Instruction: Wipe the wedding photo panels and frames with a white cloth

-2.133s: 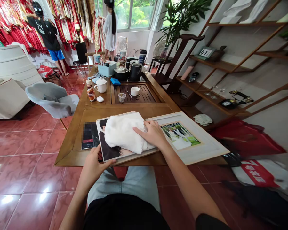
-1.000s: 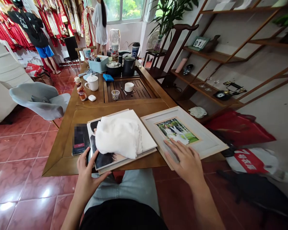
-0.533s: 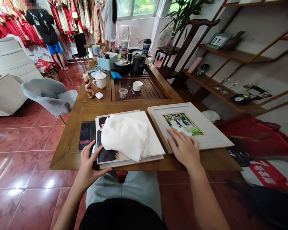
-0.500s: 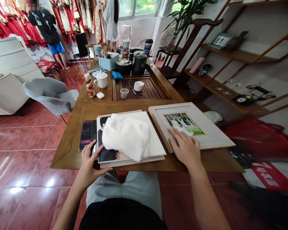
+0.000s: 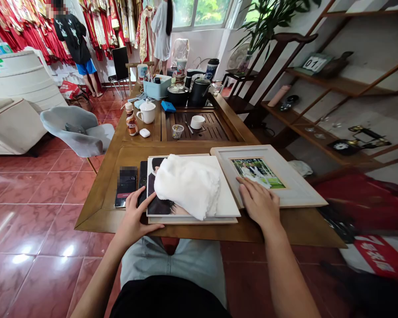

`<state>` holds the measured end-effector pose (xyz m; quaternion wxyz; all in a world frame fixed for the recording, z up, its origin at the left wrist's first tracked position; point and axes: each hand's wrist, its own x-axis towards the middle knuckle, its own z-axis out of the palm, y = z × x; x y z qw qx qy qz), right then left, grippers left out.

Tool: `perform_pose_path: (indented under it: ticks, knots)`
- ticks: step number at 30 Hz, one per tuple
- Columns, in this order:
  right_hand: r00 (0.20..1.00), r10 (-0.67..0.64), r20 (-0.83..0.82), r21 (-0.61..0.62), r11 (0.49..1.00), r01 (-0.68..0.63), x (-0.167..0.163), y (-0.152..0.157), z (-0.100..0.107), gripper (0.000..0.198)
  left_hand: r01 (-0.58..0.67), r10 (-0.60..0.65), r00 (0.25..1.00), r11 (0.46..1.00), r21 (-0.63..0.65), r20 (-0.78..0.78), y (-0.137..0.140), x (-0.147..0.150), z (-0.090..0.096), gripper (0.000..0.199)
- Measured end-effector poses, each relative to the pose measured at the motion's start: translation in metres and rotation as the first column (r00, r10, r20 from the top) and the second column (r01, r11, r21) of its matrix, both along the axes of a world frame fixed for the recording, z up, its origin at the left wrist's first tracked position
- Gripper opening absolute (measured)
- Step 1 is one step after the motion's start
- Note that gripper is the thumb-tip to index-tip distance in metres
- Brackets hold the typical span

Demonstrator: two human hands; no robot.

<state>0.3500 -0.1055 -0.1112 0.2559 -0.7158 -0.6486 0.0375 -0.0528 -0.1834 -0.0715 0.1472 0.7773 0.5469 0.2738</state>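
My left hand [image 5: 137,216] rests at the left edge of a stack of photo panels [image 5: 228,185], its fingers spread and the thumb along the front edge. The top panel shows a dark-suited figure. A folded white cloth [image 5: 187,185] lies over it, and my index fingertip reaches the cloth's left side. My right hand [image 5: 260,203] lies flat, fingers extended, on a pale picture frame [image 5: 301,194] with a small couple photo [image 5: 257,172]. Left of the stack are a phone [image 5: 126,190] with a lit screen and a black flat object [image 5: 142,176], partly hidden.
Beyond, the wooden table [image 5: 102,207] carries a bottle [image 5: 131,119], a lidded white mug [image 5: 147,111], a small white case [image 5: 145,133], a plastic cup [image 5: 177,131], a white bowl [image 5: 197,122] and a black kettle [image 5: 199,92]. Two people stand near hanging garments.
The photo stack with the cloth has slid right, away from the phone and closer against the frame; my left hand moved with it. My right hand stays on the frame. The view has shifted slightly.
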Motion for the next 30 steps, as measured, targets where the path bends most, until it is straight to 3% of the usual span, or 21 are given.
perform_pose_path:
  ticks: [4, 7, 9, 12, 17, 22, 30]
  knots:
    - [0.999, 0.017, -0.049, 0.081, 0.997, -0.013, -0.015, -0.008, 0.031, 0.057, 0.018, -0.018, 0.999, 1.000, -0.001, -0.037, 0.000, -0.002, 0.006, 0.092]
    - [0.984, 0.174, -0.031, 0.233, 0.959, -0.162, -0.045, -0.019, 0.068, 0.060, 0.016, -0.017, 0.996, 1.000, -0.019, -0.086, 0.004, -0.005, 0.019, 0.102]
    - [0.949, 0.309, 0.060, 0.220, 0.923, -0.314, -0.071, -0.025, 0.091, 0.064, -0.034, 0.034, 0.992, 0.999, -0.003, -0.124, 0.013, -0.004, 0.033, 0.080]
    - [0.839, 0.521, 0.155, 0.158, 0.825, -0.542, -0.109, -0.024, 0.109, 0.072, -0.109, 0.119, 0.977, 0.992, 0.065, -0.176, 0.037, 0.003, 0.055, 0.046]
    - [0.728, 0.655, 0.200, 0.006, 0.743, -0.670, -0.145, -0.009, 0.103, 0.079, -0.112, 0.149, 0.938, 0.985, 0.134, -0.312, 0.092, 0.027, 0.077, 0.039]
    - [0.718, 0.652, 0.243, -0.015, 0.742, -0.670, -0.144, -0.005, 0.096, 0.071, -0.058, 0.072, 0.924, 0.997, 0.049, -0.375, 0.133, 0.043, 0.068, 0.040]
    - [0.719, 0.608, 0.338, 0.032, 0.756, -0.654, -0.105, -0.008, 0.097, 0.060, -0.034, 0.054, 0.958, 0.997, 0.076, -0.281, 0.130, 0.042, 0.042, 0.043]
